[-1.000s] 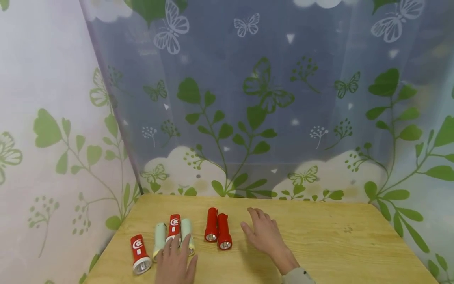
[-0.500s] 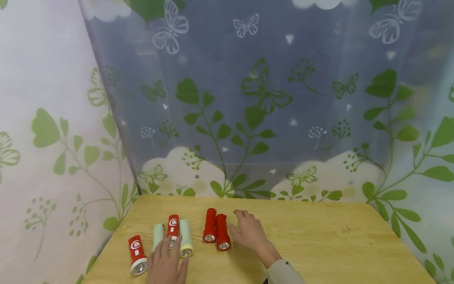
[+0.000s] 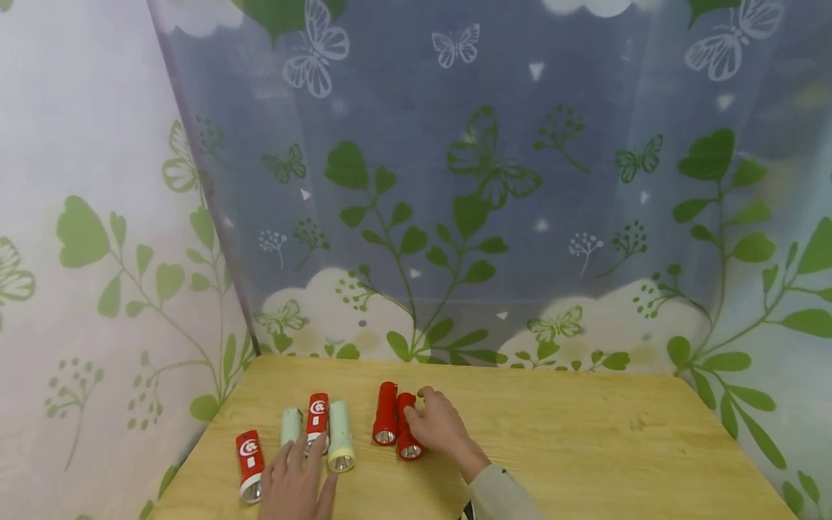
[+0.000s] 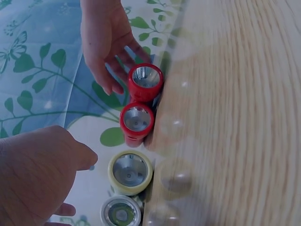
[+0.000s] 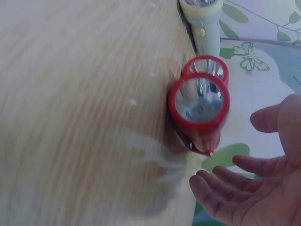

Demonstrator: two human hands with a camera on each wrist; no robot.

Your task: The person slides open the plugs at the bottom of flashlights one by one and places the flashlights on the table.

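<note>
Right hand (image 3: 440,427): thumb parted from fingers, just right of the rightmost red flashlight (image 3: 406,438); pale sleeve (image 3: 502,497) behind. Left hand (image 3: 295,479): fingers extended, well left of that flashlight

"Which camera sees widest?"
"The head one: forward and down over the left hand (image 3: 294,482) and right hand (image 3: 443,427), across the counter (image 3: 598,440) to the patterned curtain (image 3: 416,180)."
"The left wrist?"
"Close and low, tipped sideways, facing two red flashlights (image 4: 142,96) front-on, right hand beyond."
"And the right?"
"Near that pair too, tipped the opposite way, looking past them at the pale green flashlight (image 5: 207,35). All three views share those three flashlights."
</note>
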